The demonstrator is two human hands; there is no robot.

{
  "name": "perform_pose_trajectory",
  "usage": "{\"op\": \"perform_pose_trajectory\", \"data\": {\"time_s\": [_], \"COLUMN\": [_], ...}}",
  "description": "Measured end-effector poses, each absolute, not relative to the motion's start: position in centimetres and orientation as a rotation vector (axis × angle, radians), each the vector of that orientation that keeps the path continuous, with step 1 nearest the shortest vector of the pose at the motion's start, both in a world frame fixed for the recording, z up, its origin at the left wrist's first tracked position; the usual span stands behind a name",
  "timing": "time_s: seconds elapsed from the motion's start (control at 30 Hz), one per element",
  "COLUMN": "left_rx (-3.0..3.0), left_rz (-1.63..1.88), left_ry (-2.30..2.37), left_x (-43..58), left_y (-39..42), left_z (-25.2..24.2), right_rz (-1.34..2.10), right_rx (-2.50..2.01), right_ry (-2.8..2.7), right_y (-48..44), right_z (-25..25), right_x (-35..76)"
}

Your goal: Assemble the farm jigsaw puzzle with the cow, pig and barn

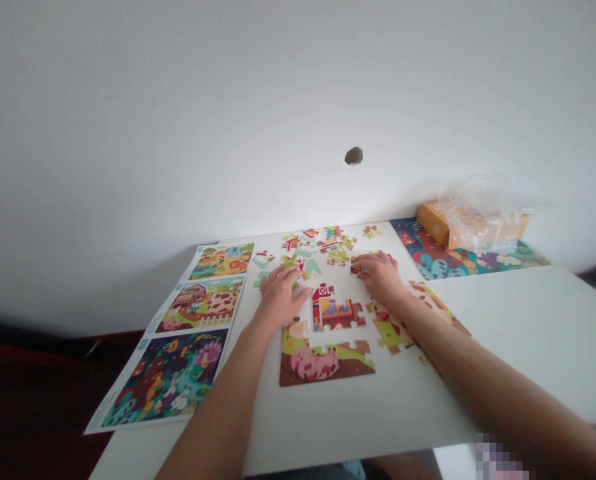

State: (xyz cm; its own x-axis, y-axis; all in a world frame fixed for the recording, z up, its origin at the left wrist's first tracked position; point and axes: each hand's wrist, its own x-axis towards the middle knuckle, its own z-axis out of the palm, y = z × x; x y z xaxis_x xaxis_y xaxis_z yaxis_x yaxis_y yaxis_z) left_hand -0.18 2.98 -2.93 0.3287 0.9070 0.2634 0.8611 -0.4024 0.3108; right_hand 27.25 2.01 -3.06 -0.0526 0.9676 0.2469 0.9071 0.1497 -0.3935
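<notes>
"What writing can we read?"

"None clearly. At the far end of the worktop (523, 320) we find an orange cardboard box (432, 223), but any print on it is too small for us to read. A crumpled clear plastic bag (483, 213) lies against it, and we cannot tell what the box holds."

"How are the hands?"

"The left hand (278, 300) is spread palm down, its fingers fanned on the worktop just beside a scatter of loose puzzle pieces (318, 248). The right hand (378, 277) is curled, its fingertips (359, 261) pressed together on a small red puzzle piece (355, 269)."

"Where is the puzzle itself?"

"A partly built jigsaw puzzle (325, 363) lies flat on the worktop, just below and between the hands. We see a pink spotted animal on green and brown ground along its near edge, and a red barn section above, with bare gaps between them. More joined pieces (389, 331) lie to its right, near the right wrist."

"What else surrounds them?"

"Three colourful printed picture sheets (201, 305) run in a column along the left edge, with a farm scene in the upper two. A fourth sheet (441, 257) lies beneath the box, against a white wall (178, 133)."
</notes>
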Motion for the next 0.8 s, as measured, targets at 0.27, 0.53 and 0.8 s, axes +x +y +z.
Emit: {"op": "perform_pose_trajectory", "data": {"time_s": [0.27,0.53,0.8], "left_rx": [2.450,2.449,2.448], "left_rz": [0.609,0.719,0.867], "left_ry": [1.657,1.575,1.451], "left_x": [-0.4,-1.1,-1.0], "left_y": [3.5,4.5,4.5], "left_z": [-3.4,-3.9,-3.8], "right_rz": [0.147,0.171,0.291], "right_rx": [-1.855,-1.950,-1.631], "right_ry": [-1.941,-1.864,-2.000], "right_y": [1.8,1.3,1.5], "right_z": [-2.4,-1.4,-1.8], "right_x": [27.1,26.6,26.7]}}
